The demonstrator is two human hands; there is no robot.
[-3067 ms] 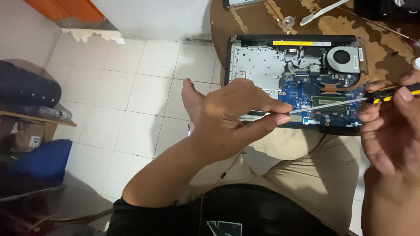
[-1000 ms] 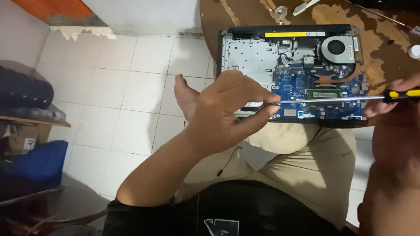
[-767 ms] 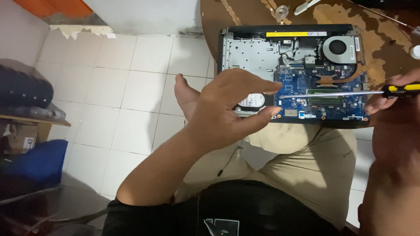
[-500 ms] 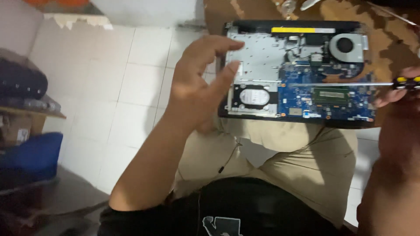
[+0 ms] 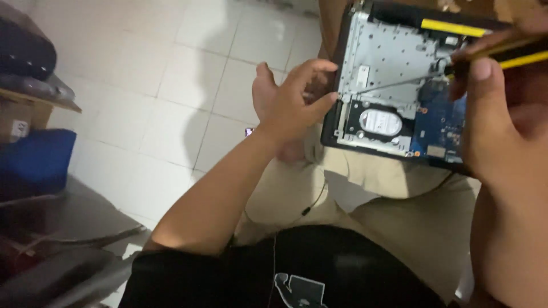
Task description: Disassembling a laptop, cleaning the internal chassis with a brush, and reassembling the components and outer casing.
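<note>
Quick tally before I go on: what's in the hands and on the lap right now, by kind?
Opened laptop: 1, left hand at its left edge
Hard drive in its bay: 1
Blue circuit board: 1
Screwdriver, yellow-and-black handle, in right hand: 1
Total: 4

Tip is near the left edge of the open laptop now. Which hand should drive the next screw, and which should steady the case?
Probably the right hand: it already grips the screwdriver, whose tip rests on the laptop. The left hand is empty, fingers at the case's left edge, so better placed for steadying.
</note>
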